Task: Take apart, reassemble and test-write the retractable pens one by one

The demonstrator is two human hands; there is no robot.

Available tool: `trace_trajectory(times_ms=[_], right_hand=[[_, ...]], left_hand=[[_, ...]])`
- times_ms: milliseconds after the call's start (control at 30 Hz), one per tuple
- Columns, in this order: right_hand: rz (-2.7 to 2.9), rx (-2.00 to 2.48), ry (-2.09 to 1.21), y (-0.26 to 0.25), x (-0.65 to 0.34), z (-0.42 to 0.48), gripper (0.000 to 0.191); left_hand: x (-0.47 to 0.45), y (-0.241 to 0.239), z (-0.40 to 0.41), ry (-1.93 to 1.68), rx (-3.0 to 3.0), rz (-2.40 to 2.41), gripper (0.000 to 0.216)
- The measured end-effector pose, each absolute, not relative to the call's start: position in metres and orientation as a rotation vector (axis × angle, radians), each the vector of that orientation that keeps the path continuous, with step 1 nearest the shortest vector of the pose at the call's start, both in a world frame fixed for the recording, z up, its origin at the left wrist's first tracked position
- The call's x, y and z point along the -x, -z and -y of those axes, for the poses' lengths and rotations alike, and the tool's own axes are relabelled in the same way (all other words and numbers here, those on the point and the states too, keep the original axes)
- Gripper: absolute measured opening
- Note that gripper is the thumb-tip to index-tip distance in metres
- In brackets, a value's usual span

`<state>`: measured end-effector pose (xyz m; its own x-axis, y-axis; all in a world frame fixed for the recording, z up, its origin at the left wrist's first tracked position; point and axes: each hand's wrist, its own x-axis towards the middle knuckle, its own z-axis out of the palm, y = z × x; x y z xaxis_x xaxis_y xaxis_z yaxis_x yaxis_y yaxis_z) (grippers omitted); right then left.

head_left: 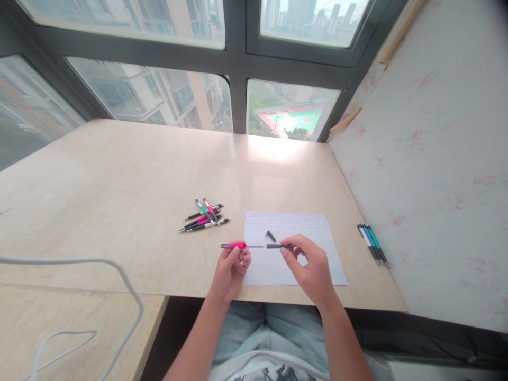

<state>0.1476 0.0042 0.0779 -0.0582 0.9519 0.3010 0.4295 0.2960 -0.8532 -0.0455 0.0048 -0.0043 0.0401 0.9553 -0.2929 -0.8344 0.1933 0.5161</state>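
My left hand (234,265) pinches a pink pen barrel (237,245), held level above the left edge of a white sheet of paper (293,272). A thin refill (255,246) sticks out of the barrel's right end. In my right hand (310,264), thumb and fingers are closed on a black pen barrel (273,246), in line with the refill and close to its tip. On the paper, just beyond the hands, lies a short black pen piece (271,236). Rows of faint writing run along the paper's far edge.
A loose pile of several pens (204,218) lies left of the paper. Several blue, green and white pens (372,243) sit in a row by the right wall. A white cable (119,270) loops across the lower left. Windows (202,100) border the table's far side.
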Motion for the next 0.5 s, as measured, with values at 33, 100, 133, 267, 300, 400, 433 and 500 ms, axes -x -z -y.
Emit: trace_trajectory(times_ms=[33,100,133,267,300,400,433,500], right_hand=[[1.653,1.274,-0.713,-0.080,-0.147,-0.004,0.009],[1.657,1.258,-0.710,-0.084,-0.146,-0.003,0.009],[1.655,1.253,-0.711,-0.086,-0.145,-0.003,0.009],[1.587,1.295,-0.726,-0.078,-0.151,-0.002,0.009],[1.556,1.332,-0.731,-0.071,-0.154,-0.002,0.009],[1.492,1.509,-0.714,-0.043,-0.164,-0.009,0.011],[1.489,1.582,-0.700,-0.033,-0.167,-0.012,0.012],[1.487,1.709,-0.656,-0.014,-0.169,-0.018,0.014]], left_hand=[[0.045,0.003,-0.005,-1.389,-0.222,-0.649,0.018],[0.045,0.002,-0.005,-1.384,-0.220,-0.642,0.019],[0.046,0.002,-0.004,-1.382,-0.221,-0.641,0.019],[0.046,0.003,-0.005,-1.385,-0.215,-0.645,0.019],[0.046,0.004,-0.005,-1.385,-0.216,-0.653,0.019],[0.044,0.006,-0.006,-1.369,-0.254,-0.708,0.019],[0.043,0.007,-0.006,-1.359,-0.280,-0.731,0.018],[0.040,0.007,-0.006,-1.338,-0.337,-0.772,0.018]])
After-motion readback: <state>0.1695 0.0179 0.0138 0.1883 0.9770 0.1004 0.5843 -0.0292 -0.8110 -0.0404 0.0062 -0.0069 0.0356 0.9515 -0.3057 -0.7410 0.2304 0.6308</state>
